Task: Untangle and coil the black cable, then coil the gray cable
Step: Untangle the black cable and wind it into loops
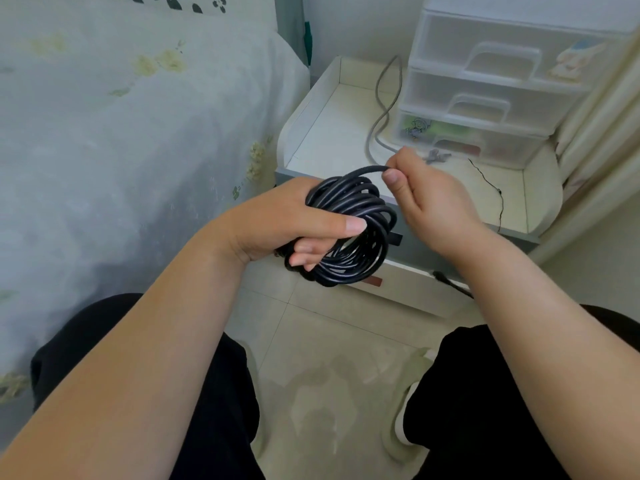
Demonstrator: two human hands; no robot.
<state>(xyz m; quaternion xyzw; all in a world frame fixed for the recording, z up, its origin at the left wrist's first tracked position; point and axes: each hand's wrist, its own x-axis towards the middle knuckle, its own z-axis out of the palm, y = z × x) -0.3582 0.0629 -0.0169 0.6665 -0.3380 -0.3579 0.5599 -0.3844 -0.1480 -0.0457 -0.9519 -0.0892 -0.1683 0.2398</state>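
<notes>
The black cable (353,230) is almost all wound into a thick bundle of loops, held in the air in front of the person's knees, just short of the desk (332,133). The left hand (287,220) grips the bundle from the left: its thumb lies across the near face of the loops and its curled fingers (304,252) pass through the hole in the middle. The loops stand roughly upright, their opening facing the left palm.

One free strand rises from the top of the bundle and arcs up and to the right into the right hand (426,195). That hand sits just above and to the right of the coil, closer to the desk, and pinches the strand between thumb and forefinger with the other fingers loosely folded; the wrist is bent so the knuckles point away from the body. The strand's end is hidden in the pinch, so how much remains loose cannot be told.

My reading is that the last turn is being laid: the strand must travel down and left over the bundle, so the right hand does the moving while the left only holds.

The gray cable (382,109) lies uncoiled on the desk, snaking beside the drawers (485,81), well beyond both hands and nearer the right one.
</notes>
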